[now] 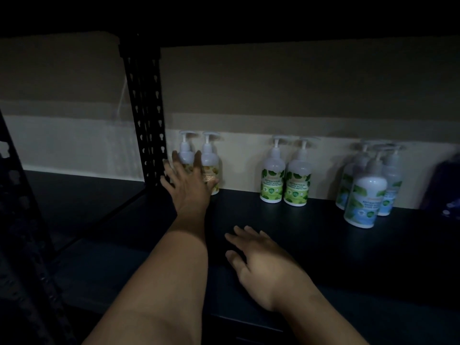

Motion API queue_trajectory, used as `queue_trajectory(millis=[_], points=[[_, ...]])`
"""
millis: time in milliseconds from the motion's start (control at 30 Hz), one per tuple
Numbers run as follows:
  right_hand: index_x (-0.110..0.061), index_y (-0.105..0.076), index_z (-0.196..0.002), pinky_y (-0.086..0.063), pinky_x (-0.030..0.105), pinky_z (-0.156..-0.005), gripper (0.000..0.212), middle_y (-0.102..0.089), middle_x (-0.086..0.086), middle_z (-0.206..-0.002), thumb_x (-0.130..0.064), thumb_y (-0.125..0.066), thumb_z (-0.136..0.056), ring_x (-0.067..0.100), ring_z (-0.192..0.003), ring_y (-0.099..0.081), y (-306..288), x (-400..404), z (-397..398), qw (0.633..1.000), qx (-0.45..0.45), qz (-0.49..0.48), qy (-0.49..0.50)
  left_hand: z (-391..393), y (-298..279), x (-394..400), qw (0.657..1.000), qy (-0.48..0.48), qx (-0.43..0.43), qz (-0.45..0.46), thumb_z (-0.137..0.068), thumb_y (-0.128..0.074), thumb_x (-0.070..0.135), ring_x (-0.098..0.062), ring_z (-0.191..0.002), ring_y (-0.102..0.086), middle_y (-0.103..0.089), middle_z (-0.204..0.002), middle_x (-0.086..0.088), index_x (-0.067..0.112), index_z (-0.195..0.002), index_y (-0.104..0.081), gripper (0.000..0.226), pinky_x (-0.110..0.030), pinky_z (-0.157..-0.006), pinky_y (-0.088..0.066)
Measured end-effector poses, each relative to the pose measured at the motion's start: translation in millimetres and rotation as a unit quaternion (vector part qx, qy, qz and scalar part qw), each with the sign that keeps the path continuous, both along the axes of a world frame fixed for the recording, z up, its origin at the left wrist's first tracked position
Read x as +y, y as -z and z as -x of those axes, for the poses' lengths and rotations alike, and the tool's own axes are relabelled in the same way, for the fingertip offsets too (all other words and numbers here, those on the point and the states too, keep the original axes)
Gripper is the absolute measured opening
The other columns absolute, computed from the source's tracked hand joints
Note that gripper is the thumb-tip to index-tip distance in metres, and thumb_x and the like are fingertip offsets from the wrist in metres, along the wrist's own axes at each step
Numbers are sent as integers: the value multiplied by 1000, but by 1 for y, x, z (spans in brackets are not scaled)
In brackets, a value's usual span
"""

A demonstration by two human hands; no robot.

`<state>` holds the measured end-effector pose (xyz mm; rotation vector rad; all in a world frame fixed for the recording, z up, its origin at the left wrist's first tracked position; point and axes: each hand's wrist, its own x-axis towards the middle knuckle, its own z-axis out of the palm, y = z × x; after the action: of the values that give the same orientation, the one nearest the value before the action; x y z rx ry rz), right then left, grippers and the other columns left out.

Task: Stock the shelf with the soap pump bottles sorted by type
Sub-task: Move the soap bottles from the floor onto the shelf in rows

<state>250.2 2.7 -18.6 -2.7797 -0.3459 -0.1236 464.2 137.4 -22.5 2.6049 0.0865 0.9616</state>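
Far back on the dark shelf [249, 220], the left hand [189, 185] presses spread fingers against two yellow-label pump bottles [211, 168]; the right hand [258, 260] rests flat, fingers relaxed, holding nothing.

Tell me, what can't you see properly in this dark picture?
- Yellow-label bottles, head view: left hand covers their labels.
- Rear blue-label bottles: partly hidden behind the front bottle.
- Dark purple thing: cut off by right edge, too dim to identify.
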Motion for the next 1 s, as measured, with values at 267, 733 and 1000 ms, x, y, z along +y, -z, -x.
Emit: queue_trajectory(millis=[267,733,1000], points=[[-29,-29,-161,3,22,-124,52,-14,-8,-171,-40,-34,-110,7,-157,-4,2,0,0,1000,-1,-3,-1,0,2,0,1000,-6,-14,-12,-92,-62,63,-46,-156,0,3,-170,-22,37,-163,-17,88,-66,-120,-15],[-23,-51,-148,-26,32,-122,46,-41,-1,-161,-42,-41,-107,18,-151,-32,-1,4,10,999,-36,0,41,64,1,5,990,66,44,113,-83,-82,39,-44,-152,-9,2,-168,-22,31,-165,3,119,-61,-119,-21],[-15,-70,-111,-43,32,-68,41,-69,7,-114,-40,-38,-108,27,-100,-68,-2,8,78,976,-141,91,137,189,-2,-7,959,172,168,151,-88,-79,40,-41,-147,-18,-12,-161,-22,37,-163,12,119,-52,-119,-28]])
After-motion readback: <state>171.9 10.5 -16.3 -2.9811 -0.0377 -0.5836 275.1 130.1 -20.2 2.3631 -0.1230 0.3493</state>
